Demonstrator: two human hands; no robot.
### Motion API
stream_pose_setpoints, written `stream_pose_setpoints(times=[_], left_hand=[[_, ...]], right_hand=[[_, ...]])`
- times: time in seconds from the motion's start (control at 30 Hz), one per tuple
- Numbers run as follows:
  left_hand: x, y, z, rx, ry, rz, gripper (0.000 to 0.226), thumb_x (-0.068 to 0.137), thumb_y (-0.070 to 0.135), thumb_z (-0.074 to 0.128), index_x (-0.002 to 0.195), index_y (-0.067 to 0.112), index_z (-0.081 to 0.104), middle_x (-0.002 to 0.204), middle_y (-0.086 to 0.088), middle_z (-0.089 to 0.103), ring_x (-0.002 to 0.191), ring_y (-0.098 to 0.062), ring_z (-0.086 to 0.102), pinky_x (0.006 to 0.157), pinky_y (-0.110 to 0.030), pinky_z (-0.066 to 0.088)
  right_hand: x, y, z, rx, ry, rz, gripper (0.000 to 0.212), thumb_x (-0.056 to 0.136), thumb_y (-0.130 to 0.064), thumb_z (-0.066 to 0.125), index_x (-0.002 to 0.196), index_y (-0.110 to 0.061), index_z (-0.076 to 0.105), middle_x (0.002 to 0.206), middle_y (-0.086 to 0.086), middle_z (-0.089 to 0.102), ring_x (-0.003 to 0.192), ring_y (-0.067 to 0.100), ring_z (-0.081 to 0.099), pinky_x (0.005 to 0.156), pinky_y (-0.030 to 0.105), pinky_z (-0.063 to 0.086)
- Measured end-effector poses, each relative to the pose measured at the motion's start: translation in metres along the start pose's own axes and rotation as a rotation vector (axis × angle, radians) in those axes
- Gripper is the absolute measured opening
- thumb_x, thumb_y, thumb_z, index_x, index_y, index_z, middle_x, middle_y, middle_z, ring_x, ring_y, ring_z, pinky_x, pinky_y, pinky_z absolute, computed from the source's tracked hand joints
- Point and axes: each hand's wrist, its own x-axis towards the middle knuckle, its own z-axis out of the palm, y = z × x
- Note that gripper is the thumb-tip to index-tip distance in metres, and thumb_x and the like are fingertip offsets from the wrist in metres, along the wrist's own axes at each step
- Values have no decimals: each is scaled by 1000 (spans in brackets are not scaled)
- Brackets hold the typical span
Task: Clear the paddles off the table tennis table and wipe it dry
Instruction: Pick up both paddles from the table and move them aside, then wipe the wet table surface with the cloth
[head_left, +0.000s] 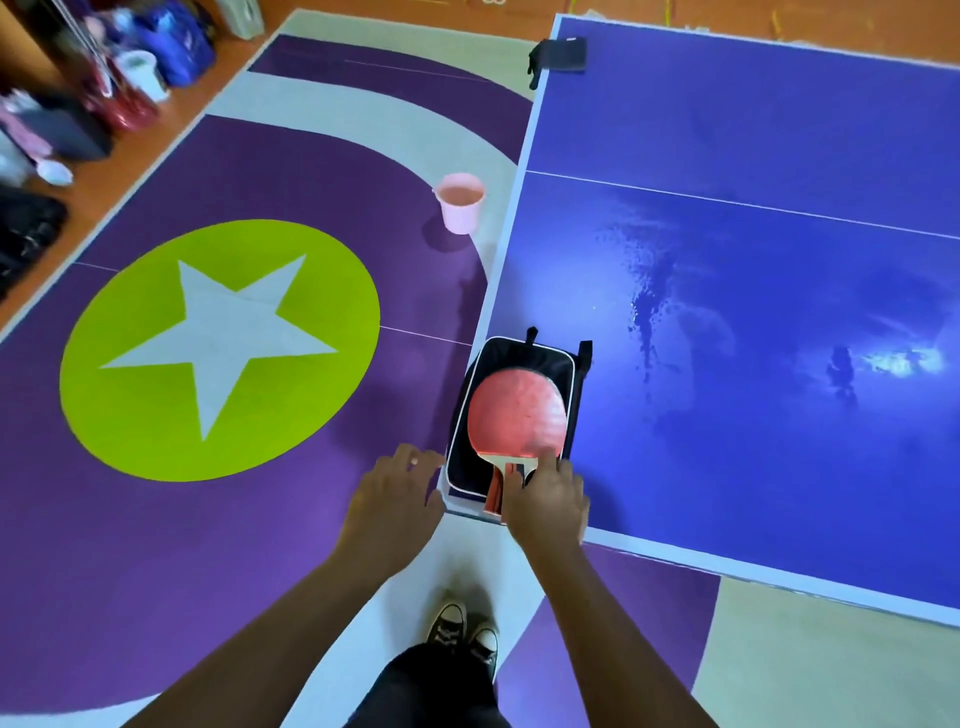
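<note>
A right hand (545, 499) grips the red rubber-faced paddle (517, 410) in an open black fabric case (519, 356), left hand (395, 493) relaxed alongside, the blue table tennis table (727, 130) wet, not yet wiped.

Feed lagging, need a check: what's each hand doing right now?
Left hand: open, fingers loosely curled beside the case, holding nothing.
Right hand: holding the paddle by its handle.

Paddle (517, 413) in case (563, 364) on table (753, 156) corner.
</note>
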Motion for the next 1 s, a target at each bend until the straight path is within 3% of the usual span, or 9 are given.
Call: stream_pose_setpoints(times=[0.13,0.27,0.43,0.63,0.8,1.0], left_hand=[[11,-5,-25,100,115,35,41,83,38,44,110,21,70,100,-4,63,74,-30,64,65,-43,55],[29,-27,-54,123,189,56,42,85,40,42,111,22,70,105,-2,65,86,-29,65,76,-43,52],[65,-64,-93,81,320,43,38,86,38,46,113,23,69,112,-3,64,101,-31,63,91,-45,46],[144,-133,-150,44,362,76,43,83,41,44,113,23,70,115,-4,65,110,-30,62,95,-45,45],[214,-191,-198,66,323,168,44,82,41,43,112,23,70,112,-3,66,109,-28,63,94,-44,48],[290,-236,-236,32,370,245,38,83,37,48,110,21,71,111,-6,68,106,-30,64,93,-44,49]], right_hand=[[-6,-22,-15,41,62,-235,59,91,-31,46,149,-23,46,152,3,46,132,29,44,107,43,34],[-2,-56,-28,23,52,-341,56,97,-29,55,152,-21,44,159,5,39,144,28,36,120,42,24],[25,-118,-40,-4,103,-494,57,97,-30,58,153,-25,46,162,4,37,148,24,33,122,39,24],[69,-230,-34,-14,137,-501,59,97,-29,58,154,-24,45,162,7,36,146,28,36,120,41,26],[99,-318,-25,0,150,-447,61,97,-30,56,155,-27,40,164,6,31,149,26,32,122,38,22],[146,-389,-21,23,161,-394,58,98,-30,56,154,-27,42,162,5,34,145,27,37,120,40,27]])
